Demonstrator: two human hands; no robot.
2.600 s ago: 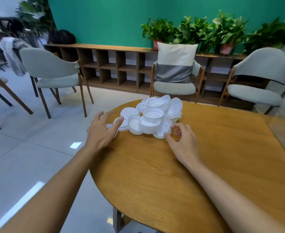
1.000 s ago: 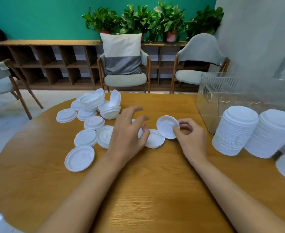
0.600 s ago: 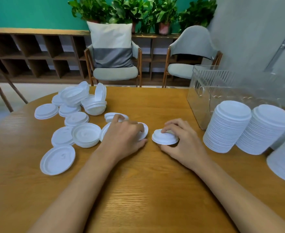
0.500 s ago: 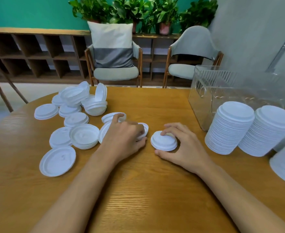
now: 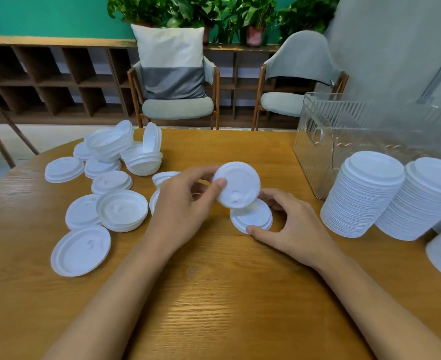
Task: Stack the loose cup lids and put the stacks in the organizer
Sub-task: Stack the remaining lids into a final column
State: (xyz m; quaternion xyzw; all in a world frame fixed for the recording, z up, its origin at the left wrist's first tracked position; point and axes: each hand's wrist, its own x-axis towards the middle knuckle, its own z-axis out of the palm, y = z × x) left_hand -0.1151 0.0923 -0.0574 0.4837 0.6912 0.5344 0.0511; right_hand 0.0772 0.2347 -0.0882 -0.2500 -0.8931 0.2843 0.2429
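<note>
The left hand (image 5: pixel 183 203) pinches a white cup lid (image 5: pixel 237 185) by its rim; the right hand (image 5: pixel 294 227) grips a short lid stack (image 5: pixel 253 222). Light, thin and probably flexible, they are best held at the rims.

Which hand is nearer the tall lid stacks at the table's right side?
Right. The right hand grips a short lid stack just left of the tall lid stacks; the left hand, pinching a raised single lid, is farther left.

Head-worn view, down over near table (image 5: pixel 214 307)
</note>
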